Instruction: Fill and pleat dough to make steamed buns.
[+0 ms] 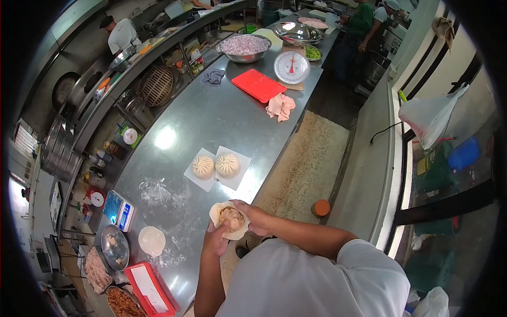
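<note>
A round dough wrapper (pixel 217 210) with a mound of pale meat filling (pixel 233 218) rests between my two hands, just off the steel table's edge. My left hand (pixel 217 239) supports it from the near left, its thumb on the filling. On the far right side, my right hand (pixel 253 217) grips the wrapper's rim. Two pleated buns (pixel 203 167) sit on white paper squares (pixel 234 183) farther up the table. Another flat dough round (pixel 152 241) lies on the floured steel to the left.
A digital scale (pixel 119 210), a metal bowl (pixel 115 247), trays of meat filling (pixel 97 270) and a red container (pixel 150 291) line the left side. Farther away are a red tray (pixel 258 85), a dial scale (pixel 292 67) and a bowl of chopped onion (pixel 245 48). Other people work beyond.
</note>
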